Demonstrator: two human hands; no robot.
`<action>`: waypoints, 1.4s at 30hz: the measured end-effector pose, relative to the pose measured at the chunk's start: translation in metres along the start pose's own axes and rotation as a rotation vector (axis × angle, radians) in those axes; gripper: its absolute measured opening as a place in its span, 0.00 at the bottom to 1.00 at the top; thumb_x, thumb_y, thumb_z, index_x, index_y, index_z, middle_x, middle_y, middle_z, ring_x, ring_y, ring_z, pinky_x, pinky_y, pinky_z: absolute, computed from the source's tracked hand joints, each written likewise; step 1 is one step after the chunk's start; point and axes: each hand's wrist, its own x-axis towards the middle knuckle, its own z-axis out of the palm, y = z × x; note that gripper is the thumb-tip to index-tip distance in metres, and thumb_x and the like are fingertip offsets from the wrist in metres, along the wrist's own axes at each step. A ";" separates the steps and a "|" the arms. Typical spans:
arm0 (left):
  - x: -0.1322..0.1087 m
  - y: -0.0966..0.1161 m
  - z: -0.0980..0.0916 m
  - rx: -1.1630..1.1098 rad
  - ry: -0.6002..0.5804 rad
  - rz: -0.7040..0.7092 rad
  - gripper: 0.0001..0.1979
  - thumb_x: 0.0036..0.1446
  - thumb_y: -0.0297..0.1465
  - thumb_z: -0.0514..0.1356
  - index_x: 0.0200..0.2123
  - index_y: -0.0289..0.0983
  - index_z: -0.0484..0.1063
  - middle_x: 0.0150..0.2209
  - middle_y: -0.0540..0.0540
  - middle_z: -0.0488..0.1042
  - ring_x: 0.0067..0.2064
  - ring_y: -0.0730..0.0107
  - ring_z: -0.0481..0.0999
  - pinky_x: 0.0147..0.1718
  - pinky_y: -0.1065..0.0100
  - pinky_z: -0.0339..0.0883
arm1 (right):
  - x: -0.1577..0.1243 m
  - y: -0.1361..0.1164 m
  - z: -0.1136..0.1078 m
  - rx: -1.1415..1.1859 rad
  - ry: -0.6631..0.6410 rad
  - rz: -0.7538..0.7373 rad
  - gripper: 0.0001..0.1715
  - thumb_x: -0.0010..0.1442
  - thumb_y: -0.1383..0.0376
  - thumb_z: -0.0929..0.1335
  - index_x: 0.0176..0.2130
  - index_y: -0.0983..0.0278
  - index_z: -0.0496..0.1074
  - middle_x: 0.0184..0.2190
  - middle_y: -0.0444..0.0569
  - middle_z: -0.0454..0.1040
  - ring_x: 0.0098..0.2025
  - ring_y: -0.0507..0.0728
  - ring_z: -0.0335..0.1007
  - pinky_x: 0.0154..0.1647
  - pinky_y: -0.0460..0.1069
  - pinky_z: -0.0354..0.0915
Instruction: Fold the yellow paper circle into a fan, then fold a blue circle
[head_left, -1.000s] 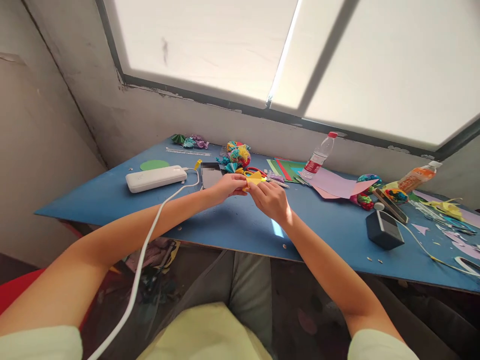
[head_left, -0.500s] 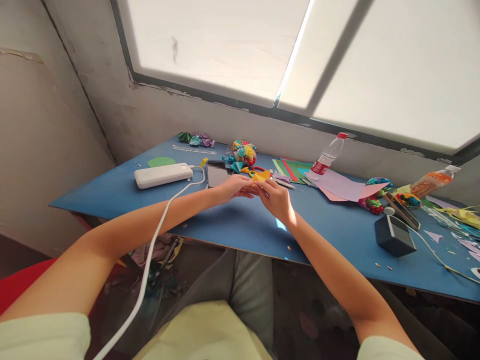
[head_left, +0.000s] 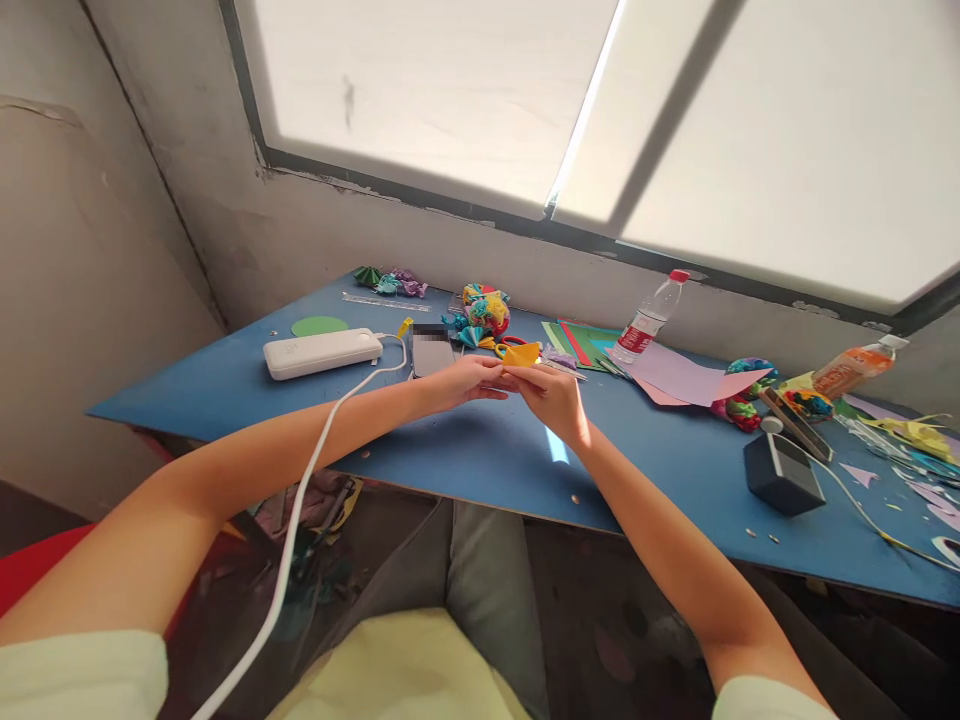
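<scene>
Above the middle of the blue table (head_left: 480, 450), a small folded piece of yellow paper (head_left: 522, 355) is pinched between my two hands. My left hand (head_left: 471, 380) has its fingers closed on the paper's left lower end. From the right, my right hand (head_left: 551, 392) grips the same piece with thumb and fingers, and the two hands meet at the fingertips. Just behind them lie scissors (head_left: 510, 343) with red and yellow handles, partly hidden by the paper. A phone (head_left: 432, 352) lies beyond my left wrist.
A white power bank (head_left: 322, 354) trails a white cable (head_left: 300, 500) across my left forearm. Crumpled colourful paper balls (head_left: 486, 308), a red-capped bottle (head_left: 651, 318) and pink paper sheets (head_left: 675, 372) stand or lie behind. At right are a dark box-shaped device (head_left: 781, 475), an orange bottle (head_left: 855, 368) and paper scraps.
My fingers have shifted slightly on the yellow paper, and more of its flat face shows. The whole view has moved a little; the table things stay put.
</scene>
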 end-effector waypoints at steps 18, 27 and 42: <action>-0.001 0.000 -0.006 0.197 -0.057 -0.003 0.22 0.45 0.42 0.65 0.39 0.31 0.75 0.41 0.37 0.76 0.44 0.62 0.74 0.46 0.62 0.64 | -0.001 -0.002 0.002 0.023 -0.078 0.143 0.13 0.61 0.61 0.64 0.40 0.60 0.76 0.23 0.43 0.74 0.21 0.48 0.63 0.24 0.43 0.56; 0.002 0.000 0.000 0.553 0.080 0.114 0.13 0.56 0.37 0.54 0.31 0.32 0.71 0.28 0.44 0.74 0.32 0.69 0.73 0.34 0.66 0.67 | 0.000 -0.007 -0.002 0.050 -0.082 0.178 0.24 0.61 0.52 0.61 0.50 0.63 0.70 0.16 0.40 0.65 0.17 0.48 0.54 0.22 0.43 0.54; -0.007 0.001 0.006 1.172 0.227 0.337 0.08 0.53 0.24 0.50 0.25 0.36 0.65 0.22 0.49 0.66 0.25 0.70 0.64 0.30 0.68 0.58 | 0.010 -0.001 -0.001 0.184 0.028 0.101 0.15 0.60 0.56 0.63 0.31 0.63 0.71 0.29 0.49 0.73 0.32 0.55 0.68 0.36 0.51 0.65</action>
